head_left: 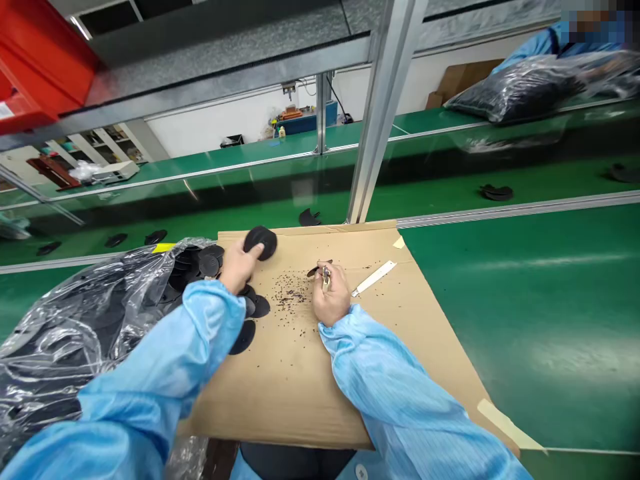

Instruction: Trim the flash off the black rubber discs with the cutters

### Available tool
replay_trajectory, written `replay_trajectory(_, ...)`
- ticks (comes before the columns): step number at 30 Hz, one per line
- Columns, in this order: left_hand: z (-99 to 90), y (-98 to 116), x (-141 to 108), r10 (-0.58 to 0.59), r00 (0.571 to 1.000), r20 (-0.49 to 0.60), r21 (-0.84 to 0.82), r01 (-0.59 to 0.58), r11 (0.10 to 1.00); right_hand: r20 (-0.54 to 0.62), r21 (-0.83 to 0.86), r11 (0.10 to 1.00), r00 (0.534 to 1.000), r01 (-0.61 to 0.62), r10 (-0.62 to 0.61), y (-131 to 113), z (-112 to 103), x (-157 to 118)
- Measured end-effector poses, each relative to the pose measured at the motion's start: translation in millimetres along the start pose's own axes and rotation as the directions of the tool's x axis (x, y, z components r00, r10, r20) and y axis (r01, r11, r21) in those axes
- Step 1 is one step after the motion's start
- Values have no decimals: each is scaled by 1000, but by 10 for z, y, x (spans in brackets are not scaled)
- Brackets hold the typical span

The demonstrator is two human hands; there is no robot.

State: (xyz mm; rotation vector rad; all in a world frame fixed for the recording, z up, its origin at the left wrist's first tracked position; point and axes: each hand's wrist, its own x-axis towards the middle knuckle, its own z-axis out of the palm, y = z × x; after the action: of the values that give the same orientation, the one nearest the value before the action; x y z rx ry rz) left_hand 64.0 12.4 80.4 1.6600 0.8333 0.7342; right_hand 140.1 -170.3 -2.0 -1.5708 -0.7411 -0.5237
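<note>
Cardboard point(280, 393) lay on the green bench point(520, 293), strewn near its middle with black scraps point(293, 293). Over its far left corner, the left hand point(237, 265) gripped a black disc point(262, 243) between thumb and fingers. The right hand point(331, 300) was closed around a small tool point(326, 277), partly hidden. A white cutter point(374, 279) lay just beside; loose discs point(261, 307) lay near the plastic bag point(65, 320).

Matt disc point(265, 241), glossy plastic bag point(65, 320)
</note>
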Motion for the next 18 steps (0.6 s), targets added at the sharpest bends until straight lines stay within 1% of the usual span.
replay_trajectory(1,-80,42,199,30,999,-32,96,-27,995,3,9,1000,1000,-3,3,-2,-3,-1)
replay_trajectory(2,-155,79,397,115,991,-63,358,-85,930,5,18,1000,1000,-7,7,-4,-6,-1)
replay_trajectory(3,-214,112,584,188,980,-66,571,-117,812,8,26,1000,1000,-13,13,-5,-10,0)
replay_trajectory(4,-247,139,750,230,970,-76,708,-110,697,11,32,999,1000,-21,21,-6,-14,3)
replay_trajectory(5,-247,158,889,242,966,-92,793,-76,605,15,36,999,999,-29,28,-6,-18,5)
replay_trajectory(6,-209,169,996,246,963,-110,846,-39,532,18,38,999,999,-35,34,-5,-21,8)
replay_trajectory(7,-130,170,1072,238,964,-121,873,-11,488,20,38,999,999,-38,38,-3,-23,11)
replay_trajectory(8,-13,162,1120,224,969,-107,885,-10,465,20,36,999,999,-40,40,-2,-25,14)
replay_trajectory(9,136,147,1146,207,976,-69,888,-35,458,20,34,998,999,-44,44,-1,-26,15)
replay_trajectory(11,500,101,1162,181,983,38,875,-121,469,24,33,997,998,-64,64,-1,-27,16)
replay_trajectory(13,888,48,1169,147,985,95,857,-156,491,31,37,995,995,-95,94,-3,-29,15)
replay_trajectory(15,1236,-2,1191,66,989,129,829,-144,540,35,42,993,993,-112,110,-5,-33,13)
replay_trajectory(16,1380,-27,1206,15,993,120,825,-108,555,35,42,993,993,-112,110,-6,-36,13)
replay_trajectory(18,1596,-74,1232,-38,994,99,821,-60,568,34,43,993,994,-109,107,-5,-44,15)
